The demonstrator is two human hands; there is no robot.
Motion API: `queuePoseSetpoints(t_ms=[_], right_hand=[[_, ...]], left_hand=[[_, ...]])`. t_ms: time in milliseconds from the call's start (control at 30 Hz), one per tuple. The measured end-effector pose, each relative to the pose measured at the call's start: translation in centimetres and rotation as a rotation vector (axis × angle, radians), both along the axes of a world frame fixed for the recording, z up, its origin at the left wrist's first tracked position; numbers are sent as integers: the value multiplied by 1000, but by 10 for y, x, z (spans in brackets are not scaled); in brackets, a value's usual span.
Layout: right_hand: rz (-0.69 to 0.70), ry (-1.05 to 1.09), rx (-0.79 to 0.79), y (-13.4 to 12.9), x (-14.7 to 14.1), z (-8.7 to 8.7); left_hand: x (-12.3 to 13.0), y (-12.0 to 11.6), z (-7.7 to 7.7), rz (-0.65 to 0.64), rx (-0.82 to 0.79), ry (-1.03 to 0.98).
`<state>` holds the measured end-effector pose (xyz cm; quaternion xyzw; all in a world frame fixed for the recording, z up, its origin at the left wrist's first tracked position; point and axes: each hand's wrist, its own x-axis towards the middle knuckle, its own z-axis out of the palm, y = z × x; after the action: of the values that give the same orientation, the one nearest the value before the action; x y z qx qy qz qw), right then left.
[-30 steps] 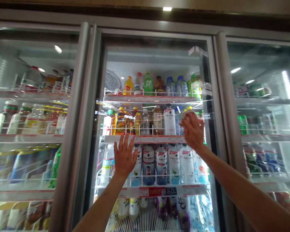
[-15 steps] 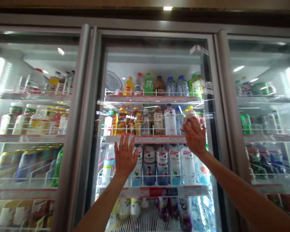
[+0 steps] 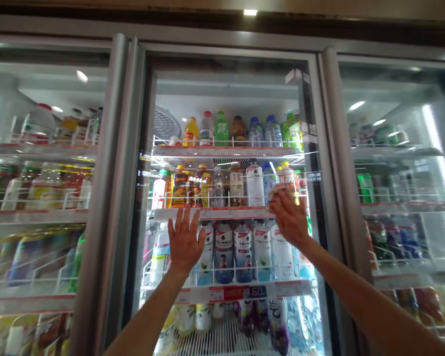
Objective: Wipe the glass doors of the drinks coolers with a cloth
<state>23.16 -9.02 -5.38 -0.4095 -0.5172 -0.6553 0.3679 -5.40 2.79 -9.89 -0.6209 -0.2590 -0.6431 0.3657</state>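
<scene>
The middle glass door (image 3: 226, 79) of a drinks fridge stands in front of me, closed. My left hand (image 3: 186, 242) is raised with its fingers spread, palm towards the pane and seemingly flat on it. On the right side of the same door, my right hand (image 3: 291, 217) is closed around a crumpled pale cloth (image 3: 277, 192) at the glass. The fingers hide part of the cloth, and both are slightly blurred. Behind the pane, labelled bottles (image 3: 244, 252) stand in rows on wire-fronted shelves, partly covered by my hands and forearms.
Upright metal door frames (image 3: 113, 173) flank the middle door, with another frame (image 3: 341, 148) at right. More drinks stand behind the left and right doors. A price strip (image 3: 241, 292) runs along a lower shelf. Ceiling lights reflect in the glass.
My right hand with the cloth has shifted slightly down and to the left across the glass. My left hand keeps its place on the door. The whole view has swung a little to the right.
</scene>
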Motion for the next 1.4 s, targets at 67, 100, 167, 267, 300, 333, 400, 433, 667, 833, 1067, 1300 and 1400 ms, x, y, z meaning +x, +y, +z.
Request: queuePoseSetpoints(t_ms=[67, 100, 167, 267, 300, 333, 400, 433, 667, 833, 1067, 1300, 1400], right_hand=[[6, 202, 143, -1, 15, 19], [21, 250, 188, 1, 15, 25], [58, 221, 192, 10, -5, 24], [92, -45, -5, 23, -54, 0], [97, -155, -95, 25, -67, -10], [102, -237, -163, 26, -74, -18], [101, -279, -200, 23, -70, -26], [94, -229, -159, 19, -59, -26], [62, 201, 192, 6, 3, -4], [144, -1, -50, 23, -50, -26], [246, -48, -189, 16, -55, -23], [104, 48, -180, -19, 15, -13], [-16, 325, -28, -22, 41, -5]], left_hand=[[2, -1, -1, -10, -15, -2], [3, -2, -1, -16, -22, -9], [4, -3, -2, -24, -32, -26], [5, -3, -3, -36, -31, -37], [5, -2, -4, -39, -28, -37], [5, -2, -4, -41, -25, -38], [5, -2, -4, -34, -18, -41], [5, -2, -4, -25, -14, -40], [6, -2, -4, 13, 0, -37], [3, -3, -3, -4, 12, -52], [70, -44, 7, -439, 103, 253], [134, -62, 17, -359, 94, 210], [153, -68, 35, -336, 42, 117]])
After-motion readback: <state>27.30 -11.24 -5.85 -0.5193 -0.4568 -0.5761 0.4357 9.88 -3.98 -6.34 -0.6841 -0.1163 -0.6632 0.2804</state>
